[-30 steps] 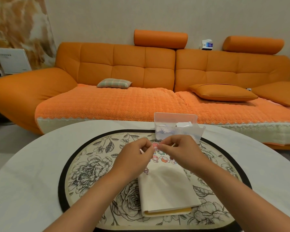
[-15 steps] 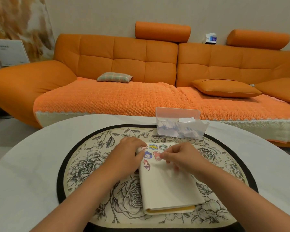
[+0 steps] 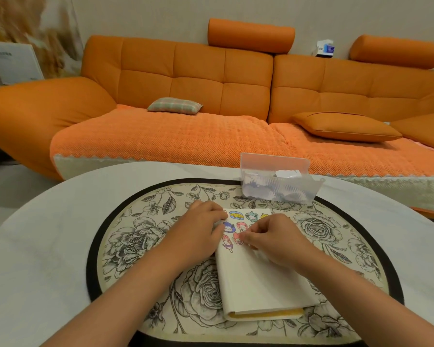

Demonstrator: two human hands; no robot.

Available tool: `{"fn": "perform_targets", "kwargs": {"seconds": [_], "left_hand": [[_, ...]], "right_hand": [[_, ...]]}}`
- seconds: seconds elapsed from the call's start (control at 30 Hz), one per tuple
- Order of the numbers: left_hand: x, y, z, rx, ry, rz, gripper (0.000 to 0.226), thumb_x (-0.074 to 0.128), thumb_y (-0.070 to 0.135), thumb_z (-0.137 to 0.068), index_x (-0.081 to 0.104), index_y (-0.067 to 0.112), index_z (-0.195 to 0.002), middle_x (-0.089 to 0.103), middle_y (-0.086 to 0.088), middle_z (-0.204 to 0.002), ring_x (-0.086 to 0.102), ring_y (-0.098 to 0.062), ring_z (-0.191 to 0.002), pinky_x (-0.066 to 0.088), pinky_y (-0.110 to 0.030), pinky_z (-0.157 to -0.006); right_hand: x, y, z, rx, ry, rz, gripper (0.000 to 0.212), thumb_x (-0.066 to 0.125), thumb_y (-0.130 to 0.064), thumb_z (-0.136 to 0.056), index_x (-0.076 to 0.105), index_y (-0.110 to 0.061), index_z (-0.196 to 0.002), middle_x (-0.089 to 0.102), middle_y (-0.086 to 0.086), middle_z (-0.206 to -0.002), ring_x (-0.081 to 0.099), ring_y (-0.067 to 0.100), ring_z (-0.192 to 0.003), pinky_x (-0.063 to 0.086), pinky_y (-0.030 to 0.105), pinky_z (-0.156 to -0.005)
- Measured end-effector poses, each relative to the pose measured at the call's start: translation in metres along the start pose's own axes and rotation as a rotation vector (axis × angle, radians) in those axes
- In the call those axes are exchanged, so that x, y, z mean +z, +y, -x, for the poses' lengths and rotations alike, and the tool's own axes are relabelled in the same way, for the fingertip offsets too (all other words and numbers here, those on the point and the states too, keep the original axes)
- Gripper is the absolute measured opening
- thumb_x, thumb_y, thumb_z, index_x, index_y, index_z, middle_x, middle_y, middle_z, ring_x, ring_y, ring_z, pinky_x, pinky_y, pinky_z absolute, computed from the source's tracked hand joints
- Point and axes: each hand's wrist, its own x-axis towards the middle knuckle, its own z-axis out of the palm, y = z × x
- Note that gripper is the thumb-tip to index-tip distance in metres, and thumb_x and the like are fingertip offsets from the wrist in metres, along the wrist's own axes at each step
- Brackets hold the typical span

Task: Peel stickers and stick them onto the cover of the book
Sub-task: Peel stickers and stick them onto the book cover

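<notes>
1. Round white table (image 3: 43,246) with a floral placemat (image 3: 135,236) on it. The cream-covered book (image 3: 261,279) lies closed on the placemat, spine side to the left, yellow page block showing at the near edge.
2. Left hand (image 3: 201,231) sits at the book's far-left corner with fingers curled down over the edge. It looks like it's steadying the book. Can't tell if it grips the cover, holds a backing scrap, or just rests there.
3. Cartoon stickers (image 3: 232,226) are clustered on the far end of the cover, several already down. The near two-thirds of the cover is bare.
4. Right hand (image 3: 273,240) is over the cover just right of the cluster, fingers bent, tips on a pink sticker (image 3: 238,238) at the cluster's near edge. Can't tell whether it's pressing it flat or pinching it.
5. Clear plastic box (image 3: 278,186) holding white paper bits sits beyond the book, at the placemat's far-right rim. Probably the sticker supply.
6. Step in hand, as I read it: seating the pink sticker on the cover.
7. Next move: rub it flat to its edges, lift off clean, then take another sticker and peel it. That needs a fingernail pinch on a thin edge without creasing, and placement in bare cover, not overlapping the cluster.
</notes>
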Motion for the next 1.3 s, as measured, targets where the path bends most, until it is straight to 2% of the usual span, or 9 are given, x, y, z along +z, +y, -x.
{"fn": "perform_targets", "kwargs": {"seconds": [0.13, 0.4, 0.53, 0.6, 0.77, 0.9, 0.97, 1.13, 1.3], "left_hand": [[0.001, 0.0, 0.002, 0.004, 0.017, 0.006, 0.034, 0.05, 0.032, -0.101, 0.062, 0.024, -0.132, 0.051, 0.016, -0.135, 0.032, -0.004, -0.132, 0.039, -0.033, -0.108], [0.013, 0.005, 0.004, -0.03, 0.072, -0.003, 0.049, 0.062, 0.046, -0.09, 0.057, 0.024, -0.135, 0.047, 0.017, -0.136, 0.028, -0.003, -0.132, 0.031, -0.022, -0.108], [0.014, 0.007, 0.004, -0.022, 0.095, -0.021, 0.05, 0.062, 0.043, -0.089, 0.056, 0.023, -0.134, 0.048, 0.015, -0.135, 0.029, -0.004, -0.13, 0.029, -0.021, -0.108], [0.014, 0.009, 0.006, 0.034, 0.116, -0.038, 0.045, 0.062, 0.039, -0.089, 0.058, 0.024, -0.131, 0.051, 0.015, -0.129, 0.032, -0.005, -0.126, 0.032, -0.022, -0.107], [0.008, 0.011, 0.017, 0.218, 0.103, -0.074, 0.029, 0.049, 0.038, -0.094, 0.067, 0.026, -0.112, 0.06, 0.016, -0.11, 0.045, -0.004, -0.111, 0.041, -0.02, -0.088], [0.0, 0.011, 0.027, 0.226, -0.001, -0.107, 0.043, 0.037, 0.044, -0.098, 0.067, 0.028, -0.124, 0.057, 0.016, -0.125, 0.04, 0.0, -0.122, 0.033, -0.012, -0.092], [-0.003, 0.014, 0.03, 0.226, -0.059, -0.173, 0.055, 0.025, 0.05, -0.097, 0.059, 0.03, -0.136, 0.05, 0.016, -0.136, 0.034, -0.001, -0.129, 0.034, -0.018, -0.098], [-0.006, 0.024, 0.04, 0.204, -0.122, -0.278, 0.048, 0.027, 0.045, -0.104, 0.044, 0.031, -0.147, 0.034, 0.013, -0.147, 0.02, -0.004, -0.136, 0.027, -0.027, -0.108], [-0.006, 0.02, 0.041, 0.257, -0.1, -0.319, 0.055, 0.024, 0.056, -0.096, 0.066, 0.034, -0.123, 0.053, 0.014, -0.125, 0.042, -0.009, -0.118, 0.038, -0.023, -0.08]], "right_hand": [[0.003, 0.003, -0.002, -0.026, 0.032, 0.073, 0.037, 0.077, -0.045, -0.082, 0.066, -0.023, -0.054, 0.06, -0.012, -0.048, 0.049, 0.003, -0.049, 0.044, 0.028, -0.06], [0.005, -0.003, 0.001, -0.044, 0.106, 0.313, 0.029, 0.074, -0.056, -0.076, 0.071, -0.028, -0.069, 0.066, -0.012, -0.065, 0.062, 0.007, -0.072, 0.049, 0.028, -0.064], [0.001, -0.008, 0.007, -0.074, 0.201, 0.521, 0.049, 0.07, -0.072, -0.071, 0.066, -0.04, -0.108, 0.067, -0.015, -0.097, 0.063, 0.008, -0.096, 0.043, 0.026, -0.069], [-0.001, -0.003, 0.011, -0.136, 0.219, 0.469, 0.052, 0.071, -0.069, -0.073, 0.06, -0.041, -0.116, 0.063, -0.015, -0.096, 0.06, 0.007, -0.093, 0.039, 0.027, -0.068], [0.004, 0.018, 0.024, -0.461, 0.269, 0.507, 0.019, 0.066, -0.051, -0.088, 0.068, -0.043, -0.104, 0.061, -0.019, -0.095, 0.059, 0.003, -0.083, 0.038, 0.018, -0.061], [0.008, 0.032, 0.029, -0.626, 0.282, 0.63, 0.027, 0.049, -0.046, -0.094, 0.073, -0.043, -0.107, 0.06, -0.018, -0.091, 0.059, 0.011, -0.079, 0.047, 0.03, -0.051], [0.01, 0.035, 0.032, -0.645, 0.272, 0.656, 0.03, 0.047, -0.044, -0.094, 0.072, -0.041, -0.111, 0.06, -0.016, -0.094, 0.055, 0.012, -0.079, 0.047, 0.03, -0.05], [0.016, 0.031, 0.036, -0.602, 0.251, 0.685, 0.034, 0.048, -0.038, -0.09, 0.069, -0.033, -0.115, 0.057, -0.009, -0.098, 0.051, 0.015, -0.082, 0.049, 0.031, -0.062], [0.015, 0.026, 0.036, -0.544, 0.178, 0.699, 0.045, 0.037, -0.042, -0.091, 0.06, -0.035, -0.128, 0.053, -0.007, -0.106, 0.047, 0.016, -0.093, 0.046, 0.036, -0.075]]}}
